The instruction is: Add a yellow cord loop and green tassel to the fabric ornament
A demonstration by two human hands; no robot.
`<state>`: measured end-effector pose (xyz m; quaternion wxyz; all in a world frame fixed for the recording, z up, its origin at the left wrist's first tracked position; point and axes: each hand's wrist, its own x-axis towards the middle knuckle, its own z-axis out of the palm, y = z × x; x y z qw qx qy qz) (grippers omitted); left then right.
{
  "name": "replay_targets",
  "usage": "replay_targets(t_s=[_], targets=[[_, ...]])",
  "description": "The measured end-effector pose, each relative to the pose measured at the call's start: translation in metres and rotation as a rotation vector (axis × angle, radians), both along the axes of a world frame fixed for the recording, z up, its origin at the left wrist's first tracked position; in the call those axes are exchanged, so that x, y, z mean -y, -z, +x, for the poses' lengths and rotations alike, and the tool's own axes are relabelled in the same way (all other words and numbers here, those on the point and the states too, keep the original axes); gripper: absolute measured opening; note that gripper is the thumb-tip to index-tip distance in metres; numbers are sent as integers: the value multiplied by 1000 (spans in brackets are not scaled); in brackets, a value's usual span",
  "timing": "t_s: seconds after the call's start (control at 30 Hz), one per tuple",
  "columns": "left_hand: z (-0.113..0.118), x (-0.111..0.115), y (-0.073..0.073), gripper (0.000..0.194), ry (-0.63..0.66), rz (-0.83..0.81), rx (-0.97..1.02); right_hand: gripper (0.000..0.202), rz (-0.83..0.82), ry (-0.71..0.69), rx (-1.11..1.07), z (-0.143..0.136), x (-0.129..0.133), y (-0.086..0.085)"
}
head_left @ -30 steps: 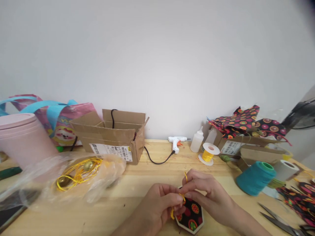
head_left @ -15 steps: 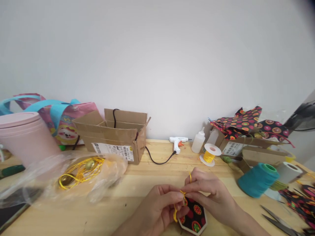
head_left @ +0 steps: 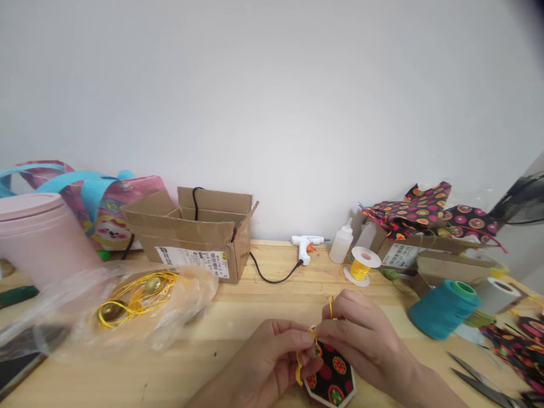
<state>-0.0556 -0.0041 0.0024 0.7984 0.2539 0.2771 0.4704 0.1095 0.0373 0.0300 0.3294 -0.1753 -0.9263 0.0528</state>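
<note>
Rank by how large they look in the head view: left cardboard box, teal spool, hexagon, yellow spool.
1. Left cardboard box
2. Teal spool and hexagon, unranked: the hexagon is partly hidden
3. Yellow spool

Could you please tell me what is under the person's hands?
A pale-rimmed, dark patterned piece shows partly beneath the left hand and right hand, which hide much of its far end.
</note>
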Motion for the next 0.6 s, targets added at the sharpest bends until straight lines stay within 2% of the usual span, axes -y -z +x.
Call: replay_targets(t_s=[0.13, 0.23, 0.4, 0.5, 0.6], targets=[[0, 0, -1, 19, -5, -36, -28, 19, 18, -20, 20, 0, 0, 1], [0, 1, 1, 18, -10, -148, -16, 12, 82, -31, 39, -1, 0, -1], [-1, 1, 5, 17, 13, -223, 42, 8, 181, 16, 49, -2, 4, -4], [-2, 1, 6, 16, 37, -219, 60, 8, 145, 21, 27, -1, 5, -1], [-4, 0, 6, 14, 45, -162, 61, 12, 36, 5, -14, -2, 6, 2]])
